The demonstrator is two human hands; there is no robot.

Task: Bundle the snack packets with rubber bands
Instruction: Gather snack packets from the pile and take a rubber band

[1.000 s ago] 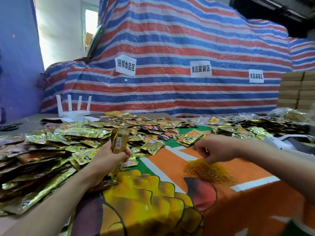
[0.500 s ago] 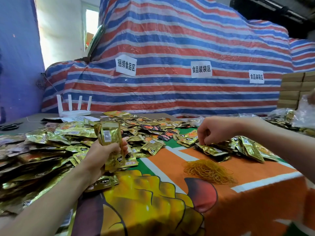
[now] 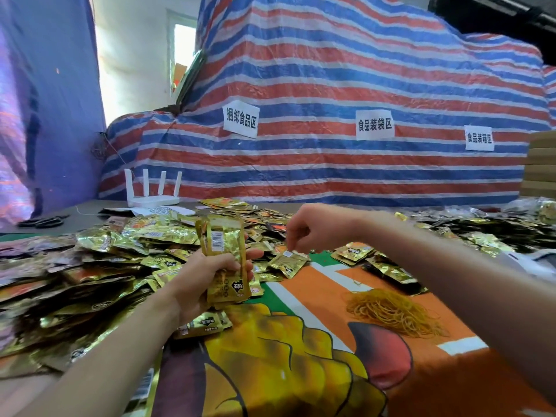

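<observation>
Two bare forearms reach forward, grips apart.
The left grip (image 3: 206, 278), wrist straight, has fingers and thumb curled round an upright stack of packets (image 3: 224, 245). The right grip (image 3: 313, 227) hangs a little higher and farther out, wrist bent down, fingertips (image 3: 298, 240) bunched and pointing downward; whether they pinch anything cannot be told.

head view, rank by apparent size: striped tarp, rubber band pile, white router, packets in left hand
1. striped tarp
2. rubber band pile and packets in left hand: about alike, unranked
3. white router, smallest, though farther away
</observation>
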